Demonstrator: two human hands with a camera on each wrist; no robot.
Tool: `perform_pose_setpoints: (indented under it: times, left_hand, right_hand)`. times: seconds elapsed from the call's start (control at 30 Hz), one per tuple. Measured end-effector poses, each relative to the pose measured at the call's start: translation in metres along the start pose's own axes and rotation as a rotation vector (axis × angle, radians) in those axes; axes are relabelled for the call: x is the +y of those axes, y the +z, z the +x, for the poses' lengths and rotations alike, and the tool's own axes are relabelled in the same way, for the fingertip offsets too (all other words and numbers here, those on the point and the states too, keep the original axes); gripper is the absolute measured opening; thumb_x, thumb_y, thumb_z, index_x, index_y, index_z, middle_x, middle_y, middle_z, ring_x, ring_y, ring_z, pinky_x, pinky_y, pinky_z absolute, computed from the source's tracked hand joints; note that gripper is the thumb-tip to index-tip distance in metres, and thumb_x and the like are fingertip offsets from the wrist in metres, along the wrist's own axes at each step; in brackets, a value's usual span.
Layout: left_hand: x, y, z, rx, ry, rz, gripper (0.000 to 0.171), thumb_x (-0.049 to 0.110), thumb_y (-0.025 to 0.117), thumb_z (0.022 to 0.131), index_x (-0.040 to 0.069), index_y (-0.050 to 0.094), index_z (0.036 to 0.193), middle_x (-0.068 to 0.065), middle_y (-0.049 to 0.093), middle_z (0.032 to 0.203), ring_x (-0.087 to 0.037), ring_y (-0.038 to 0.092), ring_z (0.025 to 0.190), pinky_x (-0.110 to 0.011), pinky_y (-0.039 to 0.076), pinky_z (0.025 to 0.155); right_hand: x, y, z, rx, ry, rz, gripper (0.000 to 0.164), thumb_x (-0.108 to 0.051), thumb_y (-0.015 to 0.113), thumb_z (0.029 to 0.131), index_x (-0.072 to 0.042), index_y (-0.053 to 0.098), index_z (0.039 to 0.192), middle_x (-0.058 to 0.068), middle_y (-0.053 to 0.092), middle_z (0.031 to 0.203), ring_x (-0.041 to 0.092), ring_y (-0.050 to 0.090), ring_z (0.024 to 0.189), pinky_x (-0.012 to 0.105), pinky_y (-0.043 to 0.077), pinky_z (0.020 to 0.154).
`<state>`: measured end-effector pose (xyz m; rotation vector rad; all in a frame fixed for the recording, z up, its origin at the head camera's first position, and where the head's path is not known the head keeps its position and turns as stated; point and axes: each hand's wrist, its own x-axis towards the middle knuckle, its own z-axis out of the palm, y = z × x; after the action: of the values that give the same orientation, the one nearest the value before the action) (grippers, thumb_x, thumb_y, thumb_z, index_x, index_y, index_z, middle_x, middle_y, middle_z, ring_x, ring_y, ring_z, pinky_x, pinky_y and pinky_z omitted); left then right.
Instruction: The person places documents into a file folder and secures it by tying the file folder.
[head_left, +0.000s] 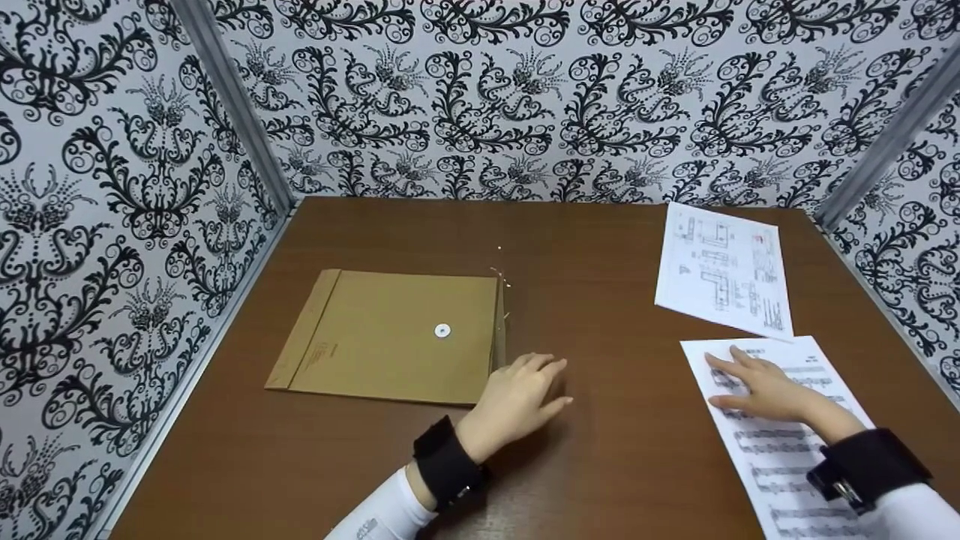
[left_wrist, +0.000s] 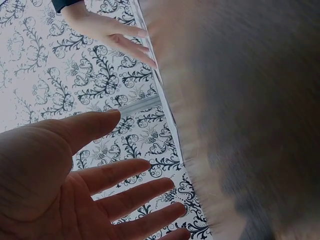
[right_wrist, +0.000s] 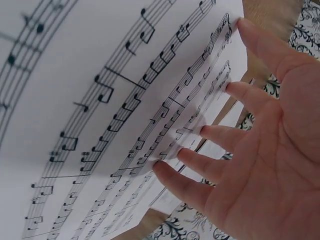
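Observation:
A sheet of printed music [head_left: 780, 465] lies at the right of the table. My right hand [head_left: 765, 390] rests its spread fingertips on the upper part of that sheet; the right wrist view shows the fingers [right_wrist: 240, 135] touching the paper. Left of the table's middle lies a brown document envelope [head_left: 382, 337] with a white round button. Near the envelope's right edge is my left hand [head_left: 521, 394], palm down and fingers loosely spread. In the left wrist view nothing is between the left thumb and fingers [left_wrist: 135, 192].
A sheet with a technical drawing [head_left: 724, 274] lies behind the music sheet, their edges meeting. Loose string [head_left: 504, 281] shows at the envelope's right edge. Patterned walls [head_left: 465, 97] enclose the brown table [head_left: 592, 300] at the back and sides.

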<state>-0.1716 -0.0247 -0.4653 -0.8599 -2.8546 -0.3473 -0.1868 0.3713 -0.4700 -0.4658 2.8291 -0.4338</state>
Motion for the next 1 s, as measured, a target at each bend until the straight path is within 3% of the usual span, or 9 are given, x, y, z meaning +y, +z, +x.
perform_pose_setpoints:
  times: [0.2,0.47,0.8,1.0]
  left_hand:
    - [0.001,0.001,0.0,-0.017,-0.007,-0.011,0.053,0.047,0.064,0.098,0.017,0.061,0.142,-0.003,0.065,0.143,-0.024,0.063,0.132,-0.039,0.056,0.103]
    - [0.001,0.002,0.002,-0.039,0.001,-0.024,0.054,0.046,0.065,0.098,0.016,0.06,0.143,-0.007,0.063,0.145,-0.027,0.061,0.135,-0.039,0.054,0.108]
    - [0.003,0.006,0.004,-0.093,0.033,-0.043,0.06,0.047,0.067,0.097,0.013,0.058,0.145,-0.012,0.058,0.15,-0.031,0.056,0.14,-0.041,0.049,0.114]
    - [0.009,0.008,0.006,-0.172,0.058,-0.019,0.068,0.052,0.067,0.095,0.014,0.053,0.15,-0.012,0.05,0.158,-0.032,0.048,0.148,-0.046,0.045,0.118]
  right_hand:
    - [-0.019,0.0,0.012,-0.039,0.023,-0.01,0.076,-0.04,0.07,0.095,0.004,0.042,0.15,0.051,0.023,0.152,0.077,0.026,0.133,0.08,0.024,0.109]
    - [-0.045,0.0,0.029,-0.084,0.09,-0.009,0.08,-0.047,0.062,0.099,0.003,0.035,0.156,0.051,0.016,0.155,0.081,0.018,0.133,0.084,0.023,0.107]
    - [-0.074,0.003,0.051,-0.113,0.145,-0.064,0.082,-0.054,0.056,0.1,-0.002,0.031,0.159,0.047,0.018,0.158,0.078,0.021,0.135,0.083,0.037,0.098]
    - [-0.092,0.008,0.064,-0.097,0.164,-0.099,0.08,-0.055,0.055,0.1,-0.006,0.032,0.159,0.042,0.021,0.16,0.073,0.026,0.138,0.079,0.041,0.096]
